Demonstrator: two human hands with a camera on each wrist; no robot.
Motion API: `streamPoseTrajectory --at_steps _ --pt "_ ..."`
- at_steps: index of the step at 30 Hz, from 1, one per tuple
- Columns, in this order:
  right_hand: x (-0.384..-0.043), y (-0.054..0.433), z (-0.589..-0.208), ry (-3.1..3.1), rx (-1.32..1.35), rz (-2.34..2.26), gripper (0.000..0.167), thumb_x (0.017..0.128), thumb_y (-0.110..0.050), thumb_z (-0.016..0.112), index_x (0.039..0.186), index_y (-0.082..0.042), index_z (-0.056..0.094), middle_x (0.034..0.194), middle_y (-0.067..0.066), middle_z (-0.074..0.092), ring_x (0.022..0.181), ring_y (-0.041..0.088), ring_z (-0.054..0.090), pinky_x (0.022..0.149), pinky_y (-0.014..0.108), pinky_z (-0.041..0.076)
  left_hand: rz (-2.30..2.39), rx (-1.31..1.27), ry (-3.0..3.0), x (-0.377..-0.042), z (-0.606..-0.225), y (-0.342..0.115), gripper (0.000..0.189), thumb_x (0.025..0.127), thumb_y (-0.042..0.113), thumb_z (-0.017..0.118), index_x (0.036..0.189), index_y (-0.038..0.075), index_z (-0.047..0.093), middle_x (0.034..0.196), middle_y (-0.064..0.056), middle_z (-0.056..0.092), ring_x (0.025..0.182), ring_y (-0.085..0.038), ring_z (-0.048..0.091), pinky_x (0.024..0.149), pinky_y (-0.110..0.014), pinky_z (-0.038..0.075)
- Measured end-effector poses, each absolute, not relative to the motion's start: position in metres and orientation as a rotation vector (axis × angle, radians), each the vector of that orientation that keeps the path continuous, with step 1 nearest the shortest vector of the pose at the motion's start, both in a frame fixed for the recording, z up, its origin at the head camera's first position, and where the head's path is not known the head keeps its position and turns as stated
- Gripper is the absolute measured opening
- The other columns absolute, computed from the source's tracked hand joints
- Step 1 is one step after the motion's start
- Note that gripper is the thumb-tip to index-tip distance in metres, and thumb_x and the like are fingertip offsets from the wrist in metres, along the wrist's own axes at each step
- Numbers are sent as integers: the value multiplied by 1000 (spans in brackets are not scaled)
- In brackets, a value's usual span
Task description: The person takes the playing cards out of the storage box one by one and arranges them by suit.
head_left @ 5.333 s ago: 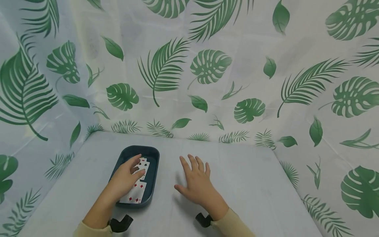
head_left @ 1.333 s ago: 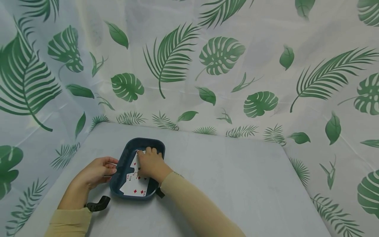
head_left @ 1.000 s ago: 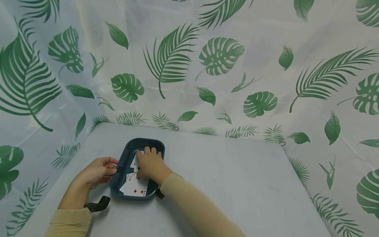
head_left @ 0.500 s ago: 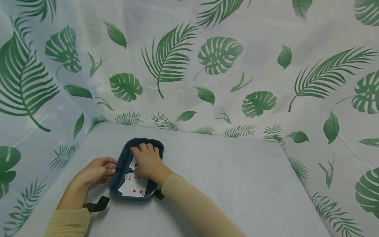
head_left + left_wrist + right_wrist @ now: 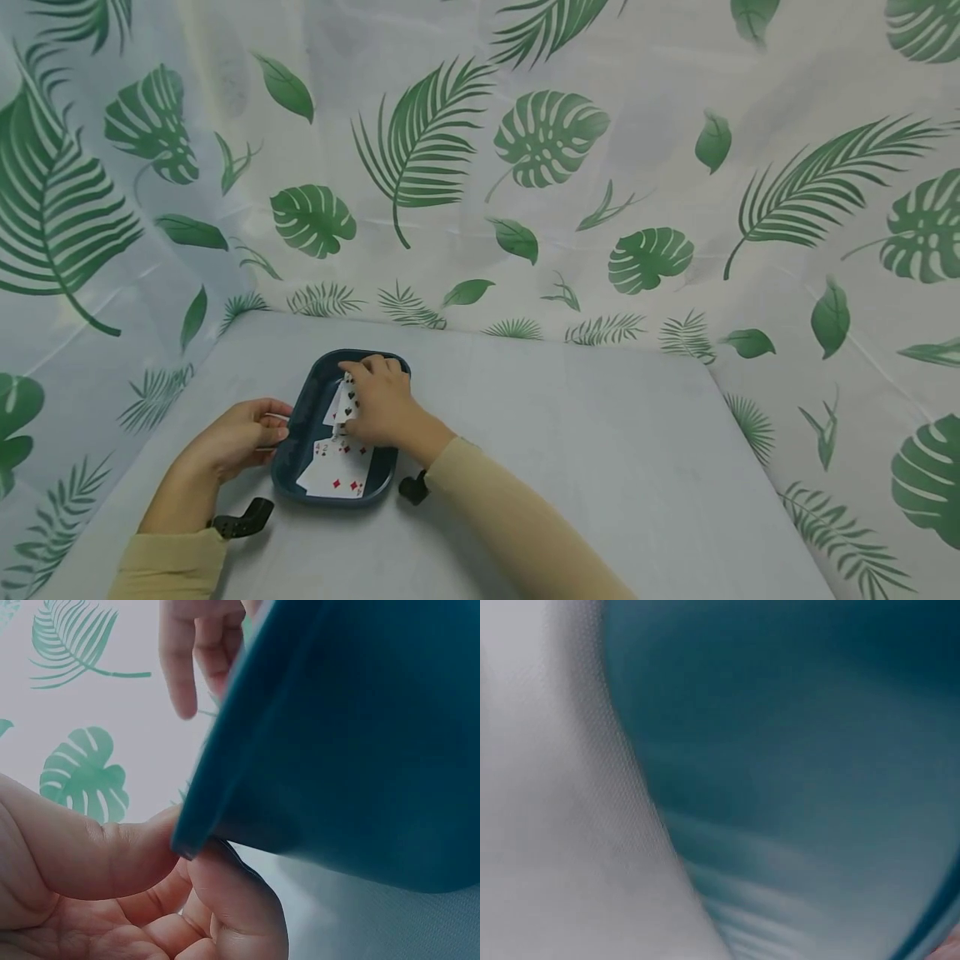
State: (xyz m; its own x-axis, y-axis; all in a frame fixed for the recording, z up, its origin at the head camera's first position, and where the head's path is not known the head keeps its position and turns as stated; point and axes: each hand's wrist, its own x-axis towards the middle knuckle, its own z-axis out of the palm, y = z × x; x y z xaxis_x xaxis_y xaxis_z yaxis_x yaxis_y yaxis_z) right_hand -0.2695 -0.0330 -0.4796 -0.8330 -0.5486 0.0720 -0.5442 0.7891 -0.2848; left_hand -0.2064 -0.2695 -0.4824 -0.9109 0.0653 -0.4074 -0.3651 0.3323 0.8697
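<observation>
A dark blue tray (image 5: pixel 281 475) lies on the white table with several playing cards (image 5: pixel 337 475) in it, the lower ones showing red diamonds. My left hand (image 5: pixel 238 437) pinches the tray's left rim between thumb and fingers, as the left wrist view also shows on the tray wall (image 5: pixel 360 750). Over the tray's far part, my right hand (image 5: pixel 386 408) holds a playing card with black spades (image 5: pixel 347 402) between thumb and index finger. Another card (image 5: pixel 331 412) with a red pip lies behind it, partly hidden. The right wrist view shows mostly the tray's outside (image 5: pixel 780 750), blurred.
The white tabletop (image 5: pixel 585 450) stretches out to the right of the tray. A white cloth with green leaves (image 5: pixel 555 142) hangs around the back and sides. Black wrist cameras, such as the left one (image 5: pixel 243 521), sit close to the tray's near end.
My hands went from hovering to the tray, left on its rim, right inside. Over the last half second the right hand has lifted a spades card, tilting it up. The left hand keeps its hold.
</observation>
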Motion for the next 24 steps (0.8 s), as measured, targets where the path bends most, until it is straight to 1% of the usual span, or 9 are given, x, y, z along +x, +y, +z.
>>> streamPoseTrajectory --at_steps 6,11,13,19,24 --pt "-272 -20 -474 2916 -808 -602 90 86 -37 88 163 -33 41 159 4 47 146 28 40 117 51 42 1620 -258 2233 -205 -482 -269 41 104 -4 54 143 -12 44 101 -11 61 84 -20 61 70 -33 57" --pt "-273 -5 -467 2878 -771 -733 87 87 -30 88 162 -29 45 161 7 46 148 28 40 122 52 40 1629 -253 2229 -205 -483 -270 41 105 -4 54 143 -12 44 101 -11 61 84 -20 61 69 -33 57" --pt "-273 3 -466 2869 -751 -777 85 88 -28 87 162 -27 45 162 8 46 150 29 39 122 52 41 1634 -248 2223 -205 -484 -270 41 105 -3 54 144 -12 43 102 -11 62 83 -20 61 69 -32 57" --pt "-277 24 -468 2860 -666 -899 81 88 -21 83 160 -27 48 162 7 46 151 31 39 116 52 49 1635 -244 2214 -205 -487 -271 41 106 -2 54 145 -11 43 102 -9 63 82 -19 62 68 -33 57" --pt "-284 41 -474 2869 -640 -919 79 88 -19 81 160 -24 49 162 7 46 152 32 38 117 51 48 1637 -248 2212 -206 -488 -272 41 106 -2 54 145 -10 43 101 -9 63 81 -19 61 68 -33 56"
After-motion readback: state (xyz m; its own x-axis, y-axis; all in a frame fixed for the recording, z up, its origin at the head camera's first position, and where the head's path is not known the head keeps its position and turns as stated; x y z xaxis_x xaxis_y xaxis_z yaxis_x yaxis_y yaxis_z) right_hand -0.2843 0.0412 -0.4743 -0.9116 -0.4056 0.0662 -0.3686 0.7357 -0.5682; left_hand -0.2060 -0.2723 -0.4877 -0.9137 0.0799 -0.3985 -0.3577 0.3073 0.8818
